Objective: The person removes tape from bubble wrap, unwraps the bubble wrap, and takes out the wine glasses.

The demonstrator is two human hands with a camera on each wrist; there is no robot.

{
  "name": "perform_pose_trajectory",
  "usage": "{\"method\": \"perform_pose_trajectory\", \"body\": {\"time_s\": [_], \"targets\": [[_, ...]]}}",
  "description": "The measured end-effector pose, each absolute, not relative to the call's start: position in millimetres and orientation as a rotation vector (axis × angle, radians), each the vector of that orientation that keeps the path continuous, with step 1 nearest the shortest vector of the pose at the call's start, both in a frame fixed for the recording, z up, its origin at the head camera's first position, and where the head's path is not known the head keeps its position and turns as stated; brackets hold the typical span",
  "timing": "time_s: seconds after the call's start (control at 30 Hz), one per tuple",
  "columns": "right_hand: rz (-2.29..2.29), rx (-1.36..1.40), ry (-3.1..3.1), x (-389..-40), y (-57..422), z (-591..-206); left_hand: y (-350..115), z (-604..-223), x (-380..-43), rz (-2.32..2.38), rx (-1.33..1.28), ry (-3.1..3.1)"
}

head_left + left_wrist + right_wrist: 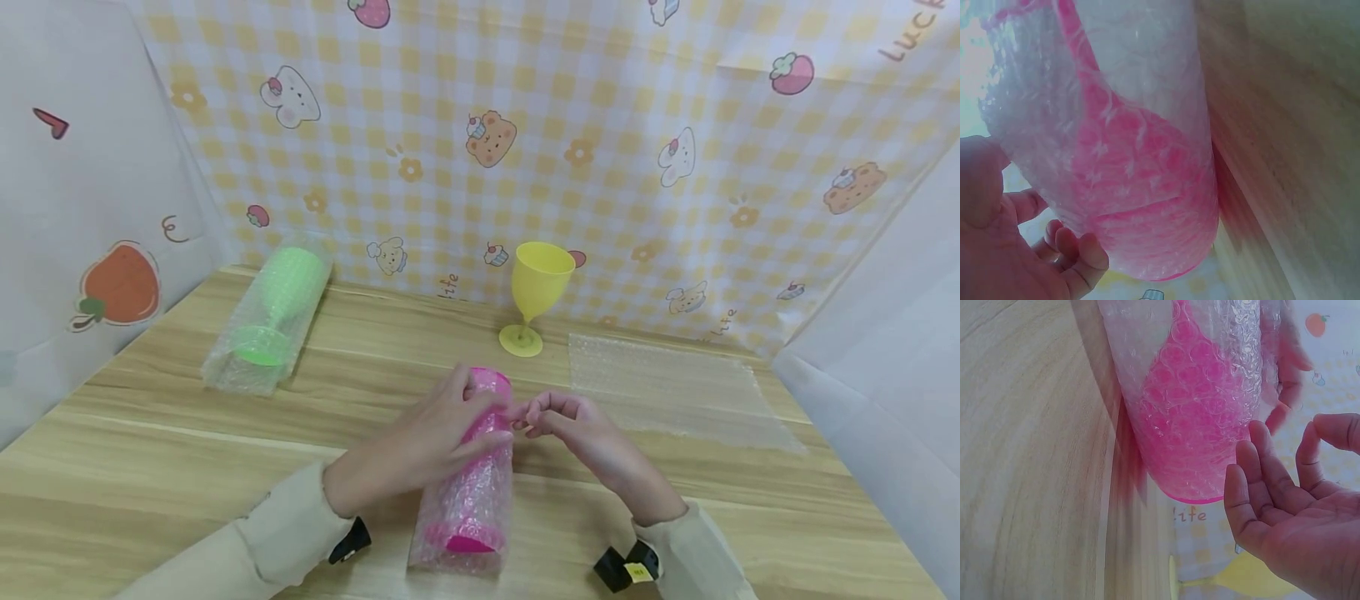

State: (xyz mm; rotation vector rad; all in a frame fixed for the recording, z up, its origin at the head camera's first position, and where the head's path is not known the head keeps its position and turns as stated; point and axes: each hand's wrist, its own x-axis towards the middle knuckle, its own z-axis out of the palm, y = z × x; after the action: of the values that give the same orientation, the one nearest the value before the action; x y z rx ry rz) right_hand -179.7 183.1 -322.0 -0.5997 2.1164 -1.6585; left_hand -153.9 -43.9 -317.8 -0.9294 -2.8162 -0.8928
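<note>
A pink plastic goblet rolled in clear bubble wrap (468,500) lies on the wooden table, its rim toward the back and its base toward me. Across its upper part, my left hand (431,437) holds the roll from the left side. The left wrist view shows bent fingers of that hand against the bubble wrap (1141,169). Beside the roll's right edge is my right hand (577,425), thumb tip meeting the index finger and the other fingers loosely bent. Nothing is visible in that pinch in the right wrist view, where the pink goblet (1197,412) shows through the bubbles.
A green goblet in bubble wrap (273,308) lies at the back left. Upright near the back cloth stands an unwrapped yellow goblet (540,279). A flat bubble wrap sheet (675,392) lies at the right. Patterned cloth (420,100) hangs behind the table.
</note>
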Motion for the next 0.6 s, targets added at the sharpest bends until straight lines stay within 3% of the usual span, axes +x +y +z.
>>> {"method": "perform_pose_trajectory", "body": {"time_s": [0.6], "targets": [[-1.653, -0.553, 2.129, -176.5, 179.3, -321.2, -53.0, -308.6, -156.4, -1.14, -0.984, -2.829]]}}
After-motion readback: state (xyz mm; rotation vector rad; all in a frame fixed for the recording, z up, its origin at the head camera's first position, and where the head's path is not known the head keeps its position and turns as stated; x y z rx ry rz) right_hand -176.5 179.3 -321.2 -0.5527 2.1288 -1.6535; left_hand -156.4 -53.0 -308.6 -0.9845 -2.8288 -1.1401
